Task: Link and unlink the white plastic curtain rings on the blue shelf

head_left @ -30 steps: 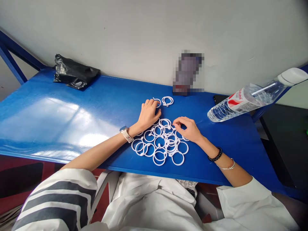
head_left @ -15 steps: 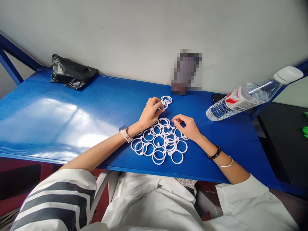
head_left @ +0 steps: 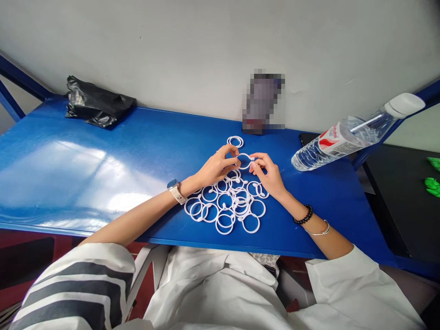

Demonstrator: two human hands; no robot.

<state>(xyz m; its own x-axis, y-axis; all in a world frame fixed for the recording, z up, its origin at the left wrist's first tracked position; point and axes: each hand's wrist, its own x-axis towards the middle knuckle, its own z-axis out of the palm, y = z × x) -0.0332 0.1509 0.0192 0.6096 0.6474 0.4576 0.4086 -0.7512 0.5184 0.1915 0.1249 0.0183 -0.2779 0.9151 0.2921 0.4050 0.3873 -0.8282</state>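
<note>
- White ring (head_left: pixel 244 160) is being held between both hands, just above the far edge of the pile of rings (head_left: pixel 227 206) on the blue table (head_left: pixel 103 156).
- Left hand (head_left: pixel 216 167) is pinching the ring's left side with thumb and fingertips; a second ago it was reaching at the small stack of rings (head_left: pixel 235 141) near the wall.
- Right hand (head_left: pixel 271 174) is gripping the ring's right side; earlier it was picking at the pile.
- The small stack is now lying alone beyond the hands.
- Water bottle (head_left: pixel 343 140) is resting tilted at the right, and the black bag (head_left: pixel 96 107) is sitting at the far left.
</note>
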